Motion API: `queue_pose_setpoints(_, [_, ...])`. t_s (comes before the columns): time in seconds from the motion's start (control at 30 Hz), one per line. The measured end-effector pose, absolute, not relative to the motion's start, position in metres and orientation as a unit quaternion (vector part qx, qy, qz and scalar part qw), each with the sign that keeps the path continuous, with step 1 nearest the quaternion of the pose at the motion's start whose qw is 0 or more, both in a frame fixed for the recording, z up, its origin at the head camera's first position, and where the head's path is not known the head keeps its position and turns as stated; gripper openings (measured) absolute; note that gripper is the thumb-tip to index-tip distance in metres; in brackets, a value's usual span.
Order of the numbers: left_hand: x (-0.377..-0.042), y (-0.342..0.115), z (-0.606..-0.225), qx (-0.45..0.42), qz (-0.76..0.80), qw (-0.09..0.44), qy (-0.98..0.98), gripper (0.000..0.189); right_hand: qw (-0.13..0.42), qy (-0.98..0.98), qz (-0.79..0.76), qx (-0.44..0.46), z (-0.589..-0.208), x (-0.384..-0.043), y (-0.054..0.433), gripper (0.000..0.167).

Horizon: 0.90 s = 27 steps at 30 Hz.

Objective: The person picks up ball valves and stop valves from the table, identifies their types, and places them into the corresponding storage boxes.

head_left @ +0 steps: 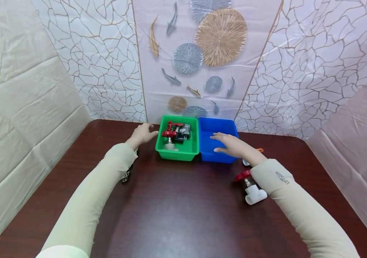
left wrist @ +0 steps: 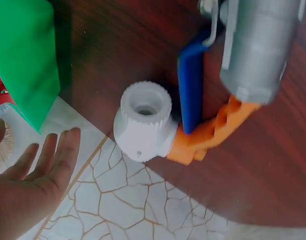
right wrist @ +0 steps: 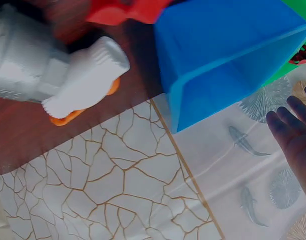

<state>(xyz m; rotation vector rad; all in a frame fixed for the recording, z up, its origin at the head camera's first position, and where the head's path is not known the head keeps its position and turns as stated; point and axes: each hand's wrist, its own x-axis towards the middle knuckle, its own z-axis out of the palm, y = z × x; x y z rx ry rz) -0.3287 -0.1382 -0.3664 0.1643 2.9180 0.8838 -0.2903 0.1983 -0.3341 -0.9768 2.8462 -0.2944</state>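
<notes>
Setting: dark brown table [head_left: 177, 208] boxed in by draped sheets; back sheet printed with fish and round leaf shapes.
Bins: green bin [head_left: 177, 150] and blue bin [head_left: 217, 154] stand side by side, touching, at the far edge of the table.
Green bin contents: red-handled valve [head_left: 170, 138] plus dark metal fittings piled behind it.
Left hand [head_left: 143, 133]: fingers straight and relaxed, holding nothing, just beside the green bin's left wall; contact cannot be told.
Right hand [head_left: 232, 145]: flat, fingers stretched out, holding nothing, over the blue bin's near right rim.
Right of table: white valve with red handle [head_left: 251, 188] lies near the right forearm, partly hidden by the sleeve; more small fittings behind the wrist, too hidden to name.
Left wrist view: white plastic fitting with orange part [left wrist: 147, 125], blue lever [left wrist: 192, 85] and grey metal valve body [left wrist: 258, 45] lie together on the table, near the left forearm.
Right wrist view: blue bin [right wrist: 223, 55] from below the rim, fingertips [right wrist: 293, 130] spread, apart from it.
</notes>
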Motion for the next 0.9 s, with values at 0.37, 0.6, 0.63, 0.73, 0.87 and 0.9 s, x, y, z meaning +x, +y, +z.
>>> queue_pose_setpoints(0.37, [-0.32, -0.146, -0.374, 0.038, 0.404, 0.076, 0.911, 0.05, 0.028, 0.953, -0.089, -0.288, -0.335, -0.259, 0.22, 0.047])
queue_pose_setpoints(0.6, [-0.313, -0.14, -0.375, 0.016, 0.482, 0.098, 0.87, 0.044, 0.009, 0.962, -0.092, -0.257, -0.336, -0.241, 0.231, 0.043])
queue_pose_setpoints(0.63, [-0.312, -0.14, -0.375, 0.011, 0.491, 0.102, 0.865, 0.044, 0.011, 0.963, -0.093, -0.253, -0.336, -0.239, 0.232, 0.043])
queue_pose_setpoints(0.73, [-0.309, -0.137, -0.377, -0.001, 0.51, 0.109, 0.853, 0.043, 0.016, 0.966, -0.089, -0.241, -0.337, -0.233, 0.235, 0.041])
queue_pose_setpoints(0.87, [-0.309, -0.134, -0.38, -0.007, 0.529, 0.116, 0.841, 0.042, 0.003, 0.97, -0.076, -0.23, -0.341, -0.226, 0.24, 0.039])
queue_pose_setpoints(0.9, [-0.31, -0.134, -0.381, -0.008, 0.532, 0.118, 0.838, 0.041, -0.002, 0.971, -0.078, -0.228, -0.342, -0.224, 0.242, 0.038])
